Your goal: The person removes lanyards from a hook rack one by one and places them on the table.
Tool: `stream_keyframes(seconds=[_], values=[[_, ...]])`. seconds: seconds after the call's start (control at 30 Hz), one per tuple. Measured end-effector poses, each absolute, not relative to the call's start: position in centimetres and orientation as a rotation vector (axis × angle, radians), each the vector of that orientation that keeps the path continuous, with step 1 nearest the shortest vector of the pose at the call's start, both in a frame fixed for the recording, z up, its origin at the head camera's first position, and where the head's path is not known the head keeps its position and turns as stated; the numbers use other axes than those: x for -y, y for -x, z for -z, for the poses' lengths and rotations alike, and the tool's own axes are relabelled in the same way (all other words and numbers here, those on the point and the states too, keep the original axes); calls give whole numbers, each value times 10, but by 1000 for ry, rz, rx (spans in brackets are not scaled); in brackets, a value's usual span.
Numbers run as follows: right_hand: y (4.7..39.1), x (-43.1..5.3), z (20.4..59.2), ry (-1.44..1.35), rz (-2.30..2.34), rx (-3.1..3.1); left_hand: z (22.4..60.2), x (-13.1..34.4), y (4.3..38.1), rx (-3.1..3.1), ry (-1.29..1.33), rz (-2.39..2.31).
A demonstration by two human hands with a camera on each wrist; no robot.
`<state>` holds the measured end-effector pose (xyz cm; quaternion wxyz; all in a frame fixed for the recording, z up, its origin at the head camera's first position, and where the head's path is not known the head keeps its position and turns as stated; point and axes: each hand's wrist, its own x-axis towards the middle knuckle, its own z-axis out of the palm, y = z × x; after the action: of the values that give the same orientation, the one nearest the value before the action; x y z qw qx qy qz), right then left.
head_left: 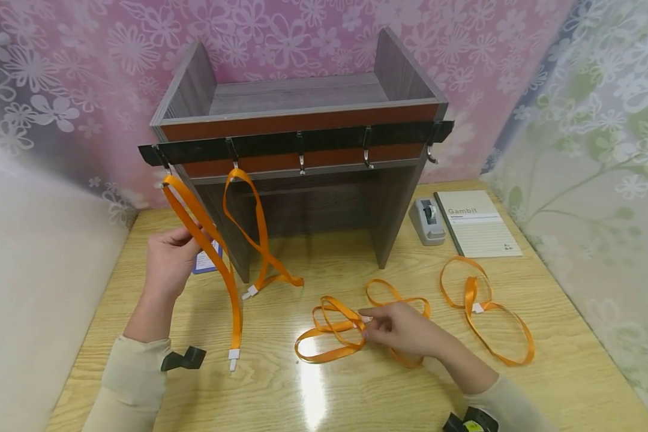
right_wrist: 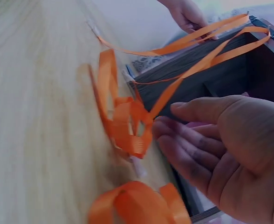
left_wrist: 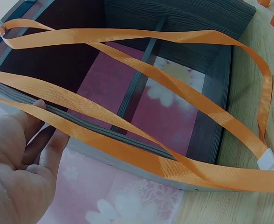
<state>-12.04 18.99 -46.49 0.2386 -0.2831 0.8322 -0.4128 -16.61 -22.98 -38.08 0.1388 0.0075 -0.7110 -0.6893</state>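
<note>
Orange, flat-ribbon woven-cloth lanyards look satiny; the pale yellow wood-grain surface is smooth, glossy; the grey, boxy wood-grain shelf looks matt.

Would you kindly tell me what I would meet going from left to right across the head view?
Left hand → lanyard on the second hook from the left → leftmost loose lanyard → right hand → notebook.
</note>
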Motion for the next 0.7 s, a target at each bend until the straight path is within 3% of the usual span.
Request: stream_keyframes(seconds=[0.7], values=[[153, -191, 384, 962, 1344, -2476, 380, 231, 166, 2055, -4, 2008]])
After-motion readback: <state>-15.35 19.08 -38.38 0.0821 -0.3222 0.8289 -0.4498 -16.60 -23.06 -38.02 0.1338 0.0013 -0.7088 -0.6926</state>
